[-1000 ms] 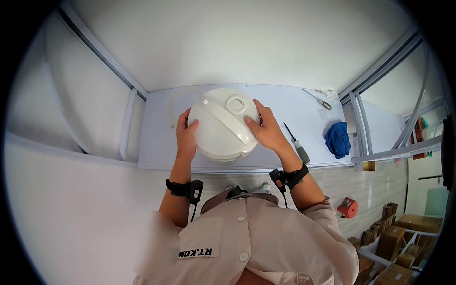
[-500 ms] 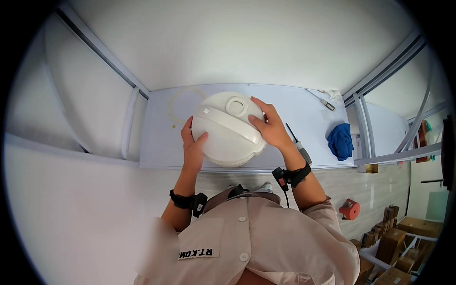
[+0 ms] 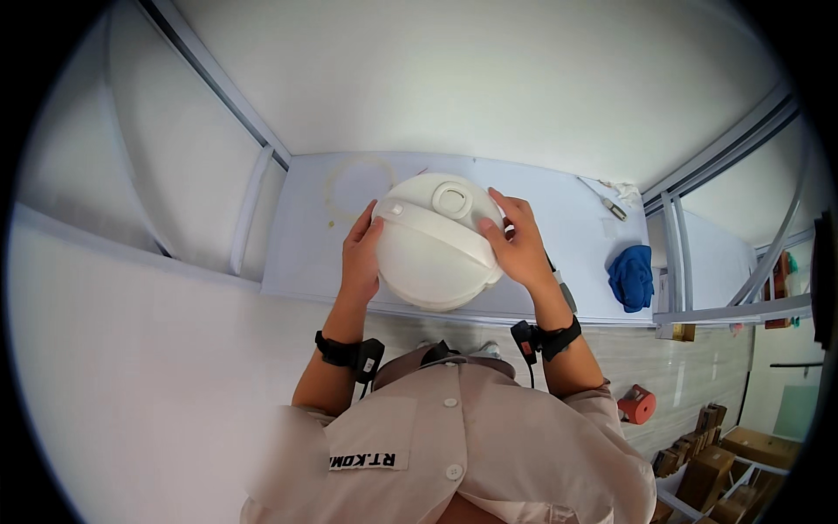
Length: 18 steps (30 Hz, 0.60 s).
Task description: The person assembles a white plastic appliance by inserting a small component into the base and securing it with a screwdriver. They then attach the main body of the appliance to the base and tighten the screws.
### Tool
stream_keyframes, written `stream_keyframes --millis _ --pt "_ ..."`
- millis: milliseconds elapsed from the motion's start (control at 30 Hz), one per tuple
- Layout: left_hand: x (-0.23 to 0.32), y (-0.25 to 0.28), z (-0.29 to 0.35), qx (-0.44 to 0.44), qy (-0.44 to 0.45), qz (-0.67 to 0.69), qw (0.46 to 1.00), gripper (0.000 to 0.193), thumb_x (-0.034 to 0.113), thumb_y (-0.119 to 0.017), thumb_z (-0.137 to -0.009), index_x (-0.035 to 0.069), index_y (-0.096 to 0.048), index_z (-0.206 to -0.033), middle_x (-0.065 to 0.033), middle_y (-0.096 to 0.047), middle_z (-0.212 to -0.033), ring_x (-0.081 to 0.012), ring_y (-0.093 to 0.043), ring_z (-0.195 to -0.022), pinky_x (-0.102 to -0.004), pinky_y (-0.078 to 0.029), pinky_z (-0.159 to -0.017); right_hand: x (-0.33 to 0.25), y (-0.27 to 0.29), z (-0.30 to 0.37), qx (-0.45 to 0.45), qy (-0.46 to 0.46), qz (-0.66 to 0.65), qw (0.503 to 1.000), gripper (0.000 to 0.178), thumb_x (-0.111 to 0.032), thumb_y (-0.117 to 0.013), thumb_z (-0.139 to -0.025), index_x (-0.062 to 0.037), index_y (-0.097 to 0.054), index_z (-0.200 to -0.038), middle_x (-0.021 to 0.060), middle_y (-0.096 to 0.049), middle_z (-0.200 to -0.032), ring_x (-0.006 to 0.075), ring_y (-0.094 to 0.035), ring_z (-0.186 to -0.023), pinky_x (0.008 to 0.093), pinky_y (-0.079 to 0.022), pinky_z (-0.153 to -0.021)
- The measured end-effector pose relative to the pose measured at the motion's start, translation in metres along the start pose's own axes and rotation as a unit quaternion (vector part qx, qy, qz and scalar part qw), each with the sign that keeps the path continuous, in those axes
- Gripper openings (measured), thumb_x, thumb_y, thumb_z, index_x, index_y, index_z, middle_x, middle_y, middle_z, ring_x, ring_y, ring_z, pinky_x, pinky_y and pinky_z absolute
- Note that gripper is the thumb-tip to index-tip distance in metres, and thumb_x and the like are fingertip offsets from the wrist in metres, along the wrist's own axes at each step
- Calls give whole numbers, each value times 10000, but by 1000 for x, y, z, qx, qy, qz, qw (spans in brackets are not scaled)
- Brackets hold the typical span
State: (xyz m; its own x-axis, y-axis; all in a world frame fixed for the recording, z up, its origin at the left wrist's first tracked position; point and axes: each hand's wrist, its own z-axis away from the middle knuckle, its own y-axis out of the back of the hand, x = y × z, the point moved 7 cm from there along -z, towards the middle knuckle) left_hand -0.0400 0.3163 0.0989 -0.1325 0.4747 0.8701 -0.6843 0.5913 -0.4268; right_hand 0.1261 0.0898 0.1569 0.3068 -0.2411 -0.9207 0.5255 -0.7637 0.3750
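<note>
Between my two hands is a white round rice cooker lid, domed, with a raised bar across its top and a round vent near its far edge. My left hand holds the left rim, thumb on the upper edge. On the right rim, my right hand grips it with the thumb over the top; some fingertips are hidden behind the rim. The lid hangs over the near part of the white table. A pale, thin ring lies flat behind it to the left.
A screwdriver lies at the far right beside a crumpled white scrap. Nearer is a blue cloth. Another tool is partly hidden behind my right forearm. White frame posts border the table; a red stool and boxes stand on the floor.
My left thumb has drawn back from the lid's top toward its rim, and my right hand has shifted nearer along the right rim. The whole view has shifted slightly.
</note>
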Motion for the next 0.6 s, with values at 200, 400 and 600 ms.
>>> stream_keyframes --millis 200,400,600 --pt "0 5 4 1 -15 -40 999 530 172 -592 -1086 14 -477 -1579 -131 -619 -1480 -215 -634 -1280 -351 -526 -1075 -13 6 50 0 160 -5 987 756 -257 -854 -896 -58 -512 -1540 186 -433 -1493 343 -543 -1311 467 -508 -1070" --pt "0 10 4 31 -83 -87 992 494 162 -598 -1075 6 -508 -1536 -126 -625 -1442 -213 -634 -1258 -348 -533 -1054 -1 10 58 20 154 -75 985 635 -188 -843 -907 -12 -570 -1452 213 -544 -1403 346 -592 -1266 448 -528 -1061" --pt "4 9 1 12 -24 -93 995 476 176 -626 -1065 -24 -520 -1484 -122 -642 -1364 -204 -641 -1210 -343 -540 -1027 2 8 65 83 156 -56 983 510 -165 -823 -922 20 -638 -1360 221 -645 -1302 343 -656 -1179 411 -543 -1016"
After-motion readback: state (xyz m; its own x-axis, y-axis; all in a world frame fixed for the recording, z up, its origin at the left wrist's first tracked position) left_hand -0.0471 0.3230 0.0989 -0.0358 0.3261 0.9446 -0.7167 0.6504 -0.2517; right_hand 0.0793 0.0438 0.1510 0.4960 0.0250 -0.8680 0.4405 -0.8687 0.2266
